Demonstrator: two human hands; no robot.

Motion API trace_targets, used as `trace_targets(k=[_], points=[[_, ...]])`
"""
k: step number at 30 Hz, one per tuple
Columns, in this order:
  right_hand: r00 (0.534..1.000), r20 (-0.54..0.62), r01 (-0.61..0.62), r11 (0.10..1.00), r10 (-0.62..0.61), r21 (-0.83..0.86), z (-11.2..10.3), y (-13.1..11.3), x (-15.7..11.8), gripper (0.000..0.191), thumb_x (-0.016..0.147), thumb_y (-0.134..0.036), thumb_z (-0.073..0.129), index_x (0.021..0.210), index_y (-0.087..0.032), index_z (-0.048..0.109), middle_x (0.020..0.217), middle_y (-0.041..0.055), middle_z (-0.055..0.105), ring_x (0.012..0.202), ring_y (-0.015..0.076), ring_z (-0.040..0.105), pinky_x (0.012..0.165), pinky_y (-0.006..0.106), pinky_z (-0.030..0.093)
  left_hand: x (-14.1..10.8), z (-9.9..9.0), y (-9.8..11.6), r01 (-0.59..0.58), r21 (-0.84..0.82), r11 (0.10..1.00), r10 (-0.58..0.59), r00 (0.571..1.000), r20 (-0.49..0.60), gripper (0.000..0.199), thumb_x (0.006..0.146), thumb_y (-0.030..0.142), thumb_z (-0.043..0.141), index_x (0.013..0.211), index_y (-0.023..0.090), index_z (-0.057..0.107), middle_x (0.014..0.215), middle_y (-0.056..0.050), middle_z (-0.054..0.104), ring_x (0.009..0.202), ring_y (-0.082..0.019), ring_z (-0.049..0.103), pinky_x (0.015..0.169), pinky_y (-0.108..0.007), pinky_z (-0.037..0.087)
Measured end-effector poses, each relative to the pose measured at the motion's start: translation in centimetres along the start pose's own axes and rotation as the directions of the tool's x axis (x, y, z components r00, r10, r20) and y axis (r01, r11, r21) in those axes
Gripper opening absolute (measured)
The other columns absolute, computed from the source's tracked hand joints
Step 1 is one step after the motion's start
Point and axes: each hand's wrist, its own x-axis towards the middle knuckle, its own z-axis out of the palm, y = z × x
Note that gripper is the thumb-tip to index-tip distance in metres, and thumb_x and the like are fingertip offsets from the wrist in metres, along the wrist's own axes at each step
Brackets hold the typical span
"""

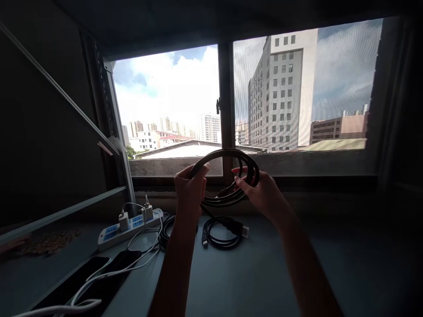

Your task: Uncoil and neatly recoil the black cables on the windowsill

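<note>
A black cable (228,153), wound into a loose coil, is held up above the table in front of the window. My left hand (191,187) is closed round the left side of the coil, thumb on top. On the right side, my right hand (261,189) grips the loops between thumb and fingers. Part of a connector shows dimly inside the lower loops. Below, on the table, lies a second coiled black cable (222,244) with a plug at each end. Another black coil (167,231) is partly hidden behind my left forearm.
A white power strip (135,224) with two plugged-in chargers sits at the left. White cables (109,276) run from there over two dark, flat devices (76,281). A metal shelf post (128,176) rises beside them. Behind the table is a sliding window (226,110).
</note>
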Motion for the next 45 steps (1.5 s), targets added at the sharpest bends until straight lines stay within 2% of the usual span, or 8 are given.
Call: trace_targets(k=[6,19,25,31,35,39,43,45], points=[[0.985,-0.172,0.033,0.997,-0.02,0.069,-1.2,-1.3,-0.2,0.02,0.078,-0.035,0.059,0.087,-0.019,0.067,0.064,0.0012,0.066,0.057,0.0157,0.063,0.058,0.027,0.046,-1.8,0.5,1.6,0.09,-0.186,0.979,-0.038,0.964,0.263,0.044,0.064,0.02,0.065,0.044,0.018,0.025,0.031,0.01,0.016,0.026,-0.002,0.014,0.029,-0.021,0.009],[0.975,-0.217,0.04,0.999,-0.036,0.013,-2.5,-3.6,-1.7,0.025,0.072,-0.043,0.063,0.075,-0.018,0.066,0.051,-0.0011,0.06,0.047,0.0135,0.059,0.046,0.022,0.042,-2.0,0.3,2.3,0.07,-0.203,0.977,-0.014,0.964,0.265,0.043,0.064,0.02,0.06,0.043,0.019,0.024,0.031,0.009,0.015,0.024,-0.002,0.014,0.026,-0.021,0.008],[0.984,-0.171,0.036,0.998,-0.046,-0.06,-2.1,-3.9,-2.0,0.031,0.075,-0.048,0.057,0.072,-0.019,0.066,0.04,-0.0026,0.052,0.039,0.0124,0.053,0.042,0.023,0.039,-1.0,1.0,0.0,-0.037,-0.114,0.993,0.044,0.997,0.056,0.043,0.067,0.024,0.056,0.039,0.02,0.024,0.031,0.009,0.019,0.026,-0.003,0.018,0.028,-0.021,0.017],[0.987,-0.139,0.036,0.965,-0.074,-0.259,-0.7,-4.1,-2.3,0.029,0.077,-0.047,0.053,0.071,-0.022,0.066,0.043,-0.0022,0.055,0.041,0.0134,0.053,0.046,0.025,0.037,1.1,0.2,-2.8,-0.12,0.121,0.985,0.137,0.98,-0.143,0.038,0.069,0.028,0.053,0.04,0.02,0.029,0.033,0.008,0.025,0.029,-0.005,0.024,0.032,-0.021,0.02],[0.996,-0.079,0.018,0.994,-0.027,-0.112,0.0,-3.6,-1.8,0.034,0.076,-0.051,0.054,0.068,-0.02,0.065,0.044,-0.0013,0.057,0.046,0.0145,0.058,0.048,0.024,0.04,1.0,-0.5,-2.5,-0.327,0.215,0.92,0.378,0.883,-0.277,0.035,0.069,0.025,0.05,0.043,0.019,0.028,0.04,0.007,0.025,0.037,-0.005,0.026,0.037,-0.021,0.021],[0.999,-0.037,-0.025,0.998,0.027,0.052,0.2,-2.6,-1.0,0.031,0.075,-0.048,0.057,0.07,-0.018,0.067,0.048,0.0001,0.06,0.05,0.0151,0.06,0.051,0.024,0.043,-0.2,-0.5,-1.3,-0.495,0.283,0.822,0.563,0.782,-0.268,0.037,0.07,0.021,0.051,0.045,0.018,0.024,0.044,0.006,0.019,0.041,-0.006,0.021,0.04,-0.021,0.019],[0.997,-0.073,0.036,0.988,-0.026,0.148,0.2,-2.1,-0.7,0.024,0.072,-0.04,0.06,0.065,-0.018,0.066,0.052,0.0003,0.062,0.052,0.0141,0.059,0.049,0.022,0.041,-1.0,-0.3,-0.7,-0.656,0.416,0.63,0.775,0.571,-0.272,0.04,0.075,0.022,0.051,0.047,0.016,0.024,0.048,0.006,0.014,0.046,-0.007,0.016,0.043,-0.022,0.017],[0.996,-0.071,0.072,0.975,-0.058,0.21,0.2,-2.2,-0.7,0.023,0.072,-0.039,0.06,0.07,-0.018,0.067,0.055,0.0003,0.063,0.054,0.014,0.059,0.051,0.023,0.042,-0.9,-0.3,-0.8,-0.709,0.416,0.569,0.822,0.495,-0.282,0.041,0.075,0.022,0.052,0.048,0.016,0.022,0.049,0.005,0.013,0.047,-0.007,0.015,0.044,-0.023,0.016]])
